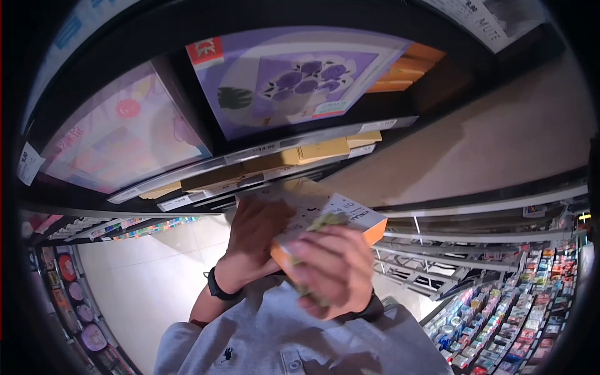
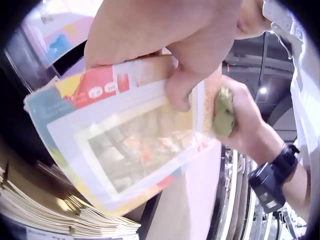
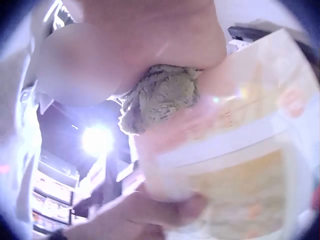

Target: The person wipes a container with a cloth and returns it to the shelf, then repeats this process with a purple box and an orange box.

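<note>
A box [image 1: 370, 224] with orange sides and a pale printed face is held up in front of the chest. My left hand [image 1: 259, 234] grips its left part; in the left wrist view the thumb of the left hand [image 2: 165, 30] lies over the box's picture face [image 2: 135, 155]. A crumpled green cloth [image 2: 223, 112] is bunched in my right hand [image 2: 247, 122], pressed to the box's edge. In the right wrist view the cloth [image 3: 162, 97] sits between the right hand [image 3: 160, 35] and the box [image 3: 245, 145]. The right hand [image 1: 331, 265] is blurred in the head view.
Shelves with a purple flower-picture box [image 1: 300, 81] and a pink box [image 1: 128, 134] stand ahead. Brown cartons [image 1: 322, 150] lie on the shelf below. Racks of small goods [image 1: 500, 306] run along the right. Pale floor tiles [image 1: 150, 281] show at the left.
</note>
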Demonstrator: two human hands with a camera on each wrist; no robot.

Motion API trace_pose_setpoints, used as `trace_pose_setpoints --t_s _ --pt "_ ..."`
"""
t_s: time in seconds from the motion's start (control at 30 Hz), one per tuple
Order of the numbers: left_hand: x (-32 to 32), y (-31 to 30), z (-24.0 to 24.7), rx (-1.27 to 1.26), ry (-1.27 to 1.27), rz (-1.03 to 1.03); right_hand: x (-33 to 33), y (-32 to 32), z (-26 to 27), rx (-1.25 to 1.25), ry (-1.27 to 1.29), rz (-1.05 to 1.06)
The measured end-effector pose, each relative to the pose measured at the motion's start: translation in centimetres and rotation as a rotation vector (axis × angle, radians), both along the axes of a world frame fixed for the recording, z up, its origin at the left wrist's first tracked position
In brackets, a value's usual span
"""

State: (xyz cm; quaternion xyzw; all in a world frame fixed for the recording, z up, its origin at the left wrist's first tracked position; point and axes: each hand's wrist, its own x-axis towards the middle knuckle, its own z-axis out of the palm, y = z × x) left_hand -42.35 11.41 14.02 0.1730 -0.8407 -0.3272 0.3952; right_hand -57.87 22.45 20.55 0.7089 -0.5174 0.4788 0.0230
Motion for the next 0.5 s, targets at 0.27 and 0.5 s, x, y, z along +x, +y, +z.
trace_pose_setpoints --t_s 0.27,0.5 --pt "1.7 0.4 -0.3 -0.001 0.139 0.109 -7.0 1.3 -3.9 -0.056 -0.066 -0.277" --pt "-3.4 0.6 0.6 0.079 0.332 -0.165 -8.8 5.2 -4.3 0.391 -0.382 -0.302"
